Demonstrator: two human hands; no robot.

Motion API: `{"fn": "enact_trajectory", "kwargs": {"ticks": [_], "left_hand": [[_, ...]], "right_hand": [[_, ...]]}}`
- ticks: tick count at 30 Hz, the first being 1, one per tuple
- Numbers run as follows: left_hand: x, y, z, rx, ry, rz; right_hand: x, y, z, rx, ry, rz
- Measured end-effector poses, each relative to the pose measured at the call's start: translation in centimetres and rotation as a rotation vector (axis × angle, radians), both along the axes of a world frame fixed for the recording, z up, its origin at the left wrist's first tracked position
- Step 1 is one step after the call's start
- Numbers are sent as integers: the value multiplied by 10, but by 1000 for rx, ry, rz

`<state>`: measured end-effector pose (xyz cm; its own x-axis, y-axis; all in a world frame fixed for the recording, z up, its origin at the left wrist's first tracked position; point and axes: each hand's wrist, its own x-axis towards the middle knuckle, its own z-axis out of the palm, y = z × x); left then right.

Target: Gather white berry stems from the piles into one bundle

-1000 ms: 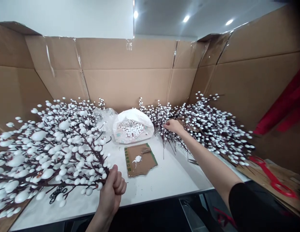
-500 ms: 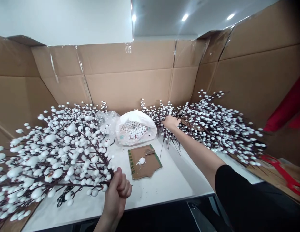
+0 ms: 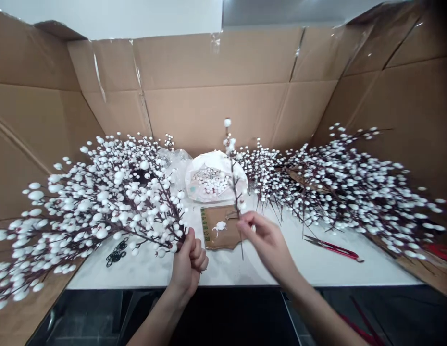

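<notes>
My left hand (image 3: 190,259) is closed round the stems of a big bunch of white-berry branches (image 3: 111,202), which fans out to the left. In my right hand (image 3: 261,235), pinched between thumb and fingers, a single berry sprig (image 3: 233,168) stands nearly upright, its bare stem end pointing down. Behind the sprig lies an open white bag (image 3: 216,180) of loose white berries. A piece of cardboard (image 3: 223,240) with a white blob on it rests between my hands. To the right spreads a pile of berry branches (image 3: 346,182).
Black rings (image 3: 116,253) lie on the white table (image 3: 303,274) at the left. Red-handled snips (image 3: 333,247) lie on the right. Clear plastic (image 3: 178,166) sits beside the bag. Tall cardboard walls (image 3: 209,105) enclose the back and sides.
My right hand has come back from the right-hand pile towards me and now holds one sprig. My left hand still grips its bunch. The view has shifted, showing the snips.
</notes>
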<state>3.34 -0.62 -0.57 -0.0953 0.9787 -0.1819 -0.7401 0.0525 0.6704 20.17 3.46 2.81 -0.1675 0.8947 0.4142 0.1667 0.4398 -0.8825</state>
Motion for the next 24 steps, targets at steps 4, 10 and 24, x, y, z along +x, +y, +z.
{"fn": "enact_trajectory", "kwargs": {"ticks": [4, 10, 24], "left_hand": [[4, -4, 3, -27, -50, 86], [5, -3, 2, -177, -134, 233], [-6, -5, 10, 11, -51, -91]], "right_hand": [[-36, -51, -29, -71, 47, 51], [-73, -57, -57, 44, -38, -73], [42, 76, -44, -33, 104, -460]]}}
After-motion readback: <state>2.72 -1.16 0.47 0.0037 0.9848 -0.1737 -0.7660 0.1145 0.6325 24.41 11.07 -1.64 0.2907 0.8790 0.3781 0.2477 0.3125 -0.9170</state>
